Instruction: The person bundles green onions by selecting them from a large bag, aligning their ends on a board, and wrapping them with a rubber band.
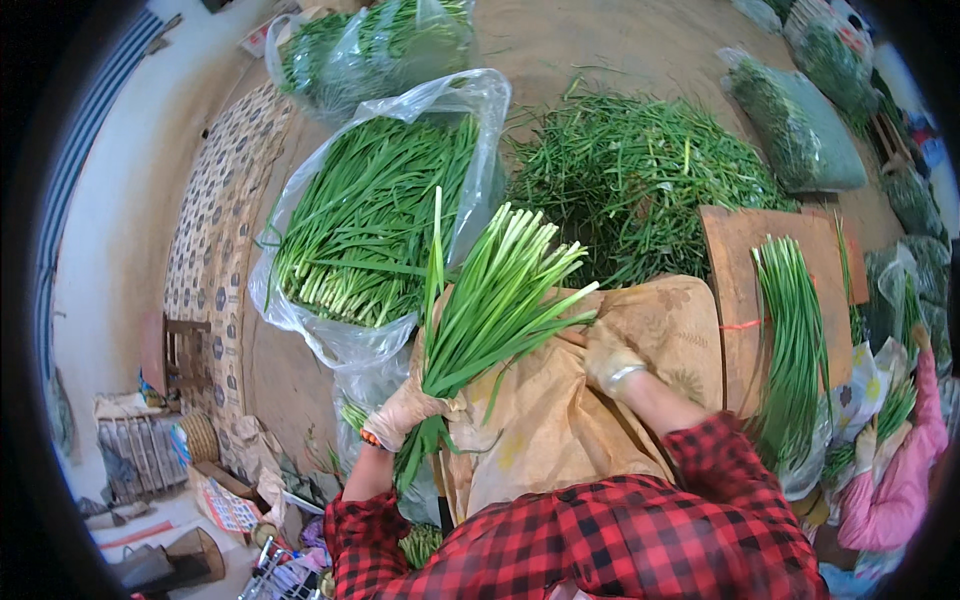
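My left hand (405,410), in a pale thin glove, is closed around the leafy part of a bunch of garlic chives (490,310). The white cut ends fan out up and to the right, and one stalk sticks up apart from the others. Leaf tips hang below my fist. Close to the lowest stalk ends on the right is my right hand (612,360), also gloved. Its fingers are blurred, so I cannot tell whether they pinch anything. Beneath both hands a brown patterned cloth (560,430) covers my lap.
Ahead stands an open clear plastic bag (480,100) full of neatly laid chives. A loose heap of chives (640,180) lies beside it. To my right, a bundle (795,330) rests on cardboard (735,280). A co-worker in a pink sleeve (890,490) handles chives at far right.
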Demonstrator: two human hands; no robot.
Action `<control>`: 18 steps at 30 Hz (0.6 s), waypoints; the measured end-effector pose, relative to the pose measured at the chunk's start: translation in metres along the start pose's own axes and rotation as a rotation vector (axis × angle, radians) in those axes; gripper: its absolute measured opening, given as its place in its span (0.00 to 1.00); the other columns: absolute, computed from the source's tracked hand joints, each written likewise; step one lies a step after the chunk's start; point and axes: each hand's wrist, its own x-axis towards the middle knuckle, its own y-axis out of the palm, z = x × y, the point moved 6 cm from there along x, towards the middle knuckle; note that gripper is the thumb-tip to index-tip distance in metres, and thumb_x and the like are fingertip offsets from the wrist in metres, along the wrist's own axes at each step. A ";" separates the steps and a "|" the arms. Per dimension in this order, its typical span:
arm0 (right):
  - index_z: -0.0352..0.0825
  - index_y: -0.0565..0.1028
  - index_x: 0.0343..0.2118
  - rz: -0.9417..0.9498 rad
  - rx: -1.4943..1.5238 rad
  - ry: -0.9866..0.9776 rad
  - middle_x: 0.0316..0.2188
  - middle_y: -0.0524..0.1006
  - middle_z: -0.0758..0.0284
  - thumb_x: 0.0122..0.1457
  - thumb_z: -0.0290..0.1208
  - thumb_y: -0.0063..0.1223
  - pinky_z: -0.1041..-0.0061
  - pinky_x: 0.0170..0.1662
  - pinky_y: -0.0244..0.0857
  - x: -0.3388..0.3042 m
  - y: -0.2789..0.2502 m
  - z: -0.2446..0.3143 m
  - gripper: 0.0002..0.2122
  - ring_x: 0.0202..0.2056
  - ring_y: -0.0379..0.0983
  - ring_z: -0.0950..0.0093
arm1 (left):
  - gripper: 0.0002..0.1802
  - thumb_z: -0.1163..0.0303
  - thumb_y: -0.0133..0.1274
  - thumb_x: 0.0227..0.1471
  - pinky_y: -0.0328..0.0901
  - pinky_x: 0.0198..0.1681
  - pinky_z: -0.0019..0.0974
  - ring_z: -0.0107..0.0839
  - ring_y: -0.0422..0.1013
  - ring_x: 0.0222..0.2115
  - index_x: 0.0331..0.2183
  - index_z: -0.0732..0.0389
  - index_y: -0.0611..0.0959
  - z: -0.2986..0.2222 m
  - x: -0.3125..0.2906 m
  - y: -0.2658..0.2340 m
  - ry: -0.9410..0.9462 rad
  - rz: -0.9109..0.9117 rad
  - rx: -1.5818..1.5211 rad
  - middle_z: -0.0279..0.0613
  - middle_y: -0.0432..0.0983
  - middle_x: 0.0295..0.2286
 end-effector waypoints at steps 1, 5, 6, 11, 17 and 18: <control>0.38 0.55 0.57 -0.010 0.094 -0.054 0.59 0.56 0.65 0.62 0.50 0.29 0.60 0.64 0.41 0.028 -0.006 -0.005 0.26 0.61 0.49 0.64 | 0.29 0.76 0.61 0.40 0.69 0.32 0.33 0.30 0.73 0.26 0.47 0.62 0.71 -0.007 0.005 0.006 0.129 -0.047 0.123 0.38 0.76 0.32; 0.40 0.53 0.61 -0.146 0.147 -0.093 0.60 0.55 0.60 0.63 0.52 0.25 0.61 0.63 0.41 0.026 0.063 0.000 0.28 0.61 0.48 0.63 | 0.43 0.81 0.53 0.39 0.69 0.32 0.41 0.41 0.75 0.28 0.58 0.54 0.58 -0.062 -0.023 0.038 0.109 -0.268 0.966 0.44 0.73 0.43; 0.40 0.54 0.60 0.007 0.160 -0.099 0.59 0.56 0.60 0.63 0.51 0.26 0.61 0.63 0.43 0.027 0.073 0.012 0.27 0.61 0.50 0.63 | 0.45 0.82 0.51 0.39 0.69 0.32 0.43 0.42 0.75 0.29 0.59 0.53 0.55 -0.073 -0.026 0.047 -0.020 -0.297 1.133 0.46 0.72 0.45; 0.41 0.57 0.59 0.755 0.169 -0.079 0.57 0.62 0.61 0.63 0.44 0.33 0.62 0.60 0.52 0.012 0.111 0.047 0.23 0.59 0.55 0.66 | 0.47 0.80 0.50 0.39 0.68 0.30 0.46 0.52 0.73 0.29 0.60 0.40 0.53 -0.100 -0.027 0.102 0.193 -0.387 1.359 0.58 0.71 0.37; 0.41 0.52 0.61 0.820 0.087 -0.096 0.50 0.69 0.61 0.62 0.45 0.37 0.63 0.57 0.59 -0.016 0.123 0.047 0.26 0.54 0.63 0.64 | 0.36 0.72 0.53 0.42 0.65 0.44 0.42 0.57 0.66 0.44 0.56 0.48 0.64 -0.132 -0.046 0.113 0.461 0.090 1.078 0.60 0.67 0.45; 0.40 0.52 0.61 0.830 0.093 -0.067 0.50 0.69 0.60 0.62 0.45 0.37 0.62 0.57 0.59 -0.015 0.116 0.046 0.27 0.54 0.63 0.63 | 0.33 0.69 0.55 0.43 0.63 0.47 0.41 0.57 0.65 0.47 0.54 0.50 0.68 -0.142 -0.049 0.105 0.471 0.196 0.961 0.61 0.67 0.46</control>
